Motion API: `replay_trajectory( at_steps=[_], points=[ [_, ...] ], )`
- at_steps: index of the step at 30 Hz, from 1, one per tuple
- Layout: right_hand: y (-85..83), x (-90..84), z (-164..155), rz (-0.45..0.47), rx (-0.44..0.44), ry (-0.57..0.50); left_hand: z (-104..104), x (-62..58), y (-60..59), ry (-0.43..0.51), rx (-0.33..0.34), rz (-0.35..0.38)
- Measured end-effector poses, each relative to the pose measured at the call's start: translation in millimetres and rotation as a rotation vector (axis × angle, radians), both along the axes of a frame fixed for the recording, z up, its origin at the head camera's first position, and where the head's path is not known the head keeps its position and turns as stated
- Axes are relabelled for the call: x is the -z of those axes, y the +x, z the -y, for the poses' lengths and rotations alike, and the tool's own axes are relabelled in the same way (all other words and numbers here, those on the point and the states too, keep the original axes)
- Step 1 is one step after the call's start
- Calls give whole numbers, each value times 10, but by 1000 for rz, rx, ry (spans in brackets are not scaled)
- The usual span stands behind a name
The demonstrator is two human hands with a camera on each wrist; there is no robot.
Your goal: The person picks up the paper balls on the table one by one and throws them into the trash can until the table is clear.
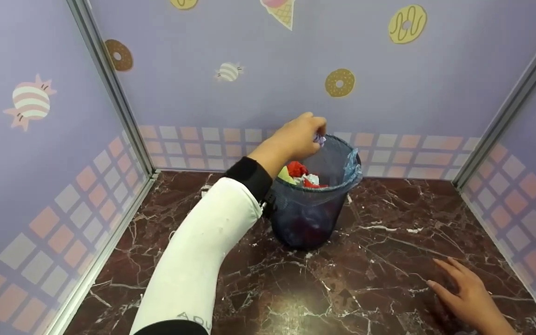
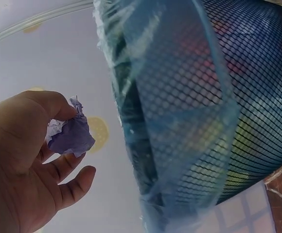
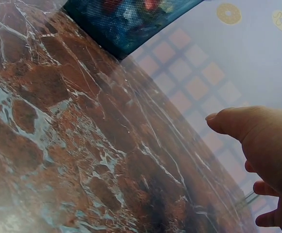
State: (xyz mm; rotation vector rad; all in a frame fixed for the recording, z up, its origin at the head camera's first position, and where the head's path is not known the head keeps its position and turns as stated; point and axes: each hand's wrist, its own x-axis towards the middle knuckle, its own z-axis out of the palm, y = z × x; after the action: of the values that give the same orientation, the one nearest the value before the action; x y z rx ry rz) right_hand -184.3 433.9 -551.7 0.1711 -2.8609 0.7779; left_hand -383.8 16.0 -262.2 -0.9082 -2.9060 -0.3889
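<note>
My left hand (image 1: 299, 136) is over the mouth of a dark mesh waste bin (image 1: 306, 223). Between thumb and fingers it pinches a crumpled purple piece of paper (image 2: 72, 135), seen beside the bin's rim in the left wrist view. A blue plastic liner (image 1: 352, 170) folds over that rim. Inside the bin lie crumpled papers: red (image 1: 297, 168), white (image 1: 312, 178) and yellow-green (image 1: 285, 175). To the right, low over the marbled surface, my right hand (image 1: 468, 293) holds nothing, its fingers loosely extended.
The bin stands on a dark red marbled surface (image 1: 389, 260) with small white scraps (image 1: 414, 231) scattered about. Purple printed walls (image 1: 258, 93) rise behind and on both sides, with a metal strip (image 1: 114, 88) along the left corner.
</note>
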Motion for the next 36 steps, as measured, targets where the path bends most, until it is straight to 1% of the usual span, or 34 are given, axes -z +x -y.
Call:
replay_trajectory(
  at_steps=[3, 6, 8, 15, 18, 21, 24, 29, 32, 36],
  points=[
    [-2, 18, 4, -23, 0, -3, -13, -12, 4, -2, -2, 5],
    [0, 26, 5, -24, 2, -3, -26, -9, 7, 7, -4, 25],
    [0, 20, 9, -17, 3, -4, -32, -4, 7, 16, -3, 43],
    [-4, 10, 32, 52, -13, 3, -12, 13, -28, 35, 28, 98],
    [1, 16, 52, 61, -12, 2, 13, 22, -33, 32, 23, 140],
    [2, 22, 74, 63, -13, -7, 40, 24, -33, 28, 14, 165],
    [5, 23, 87, 65, -14, -13, 60, 25, -40, 39, 17, 166],
    [6, 16, 104, 59, -18, -15, 159, 18, -88, 37, 12, 131],
    [0, 4, 110, 30, -23, -19, 280, 13, -131, 28, -7, 112],
    [-10, -19, 130, 8, -26, -26, 495, 25, -184, 31, -38, 90]
  ],
)
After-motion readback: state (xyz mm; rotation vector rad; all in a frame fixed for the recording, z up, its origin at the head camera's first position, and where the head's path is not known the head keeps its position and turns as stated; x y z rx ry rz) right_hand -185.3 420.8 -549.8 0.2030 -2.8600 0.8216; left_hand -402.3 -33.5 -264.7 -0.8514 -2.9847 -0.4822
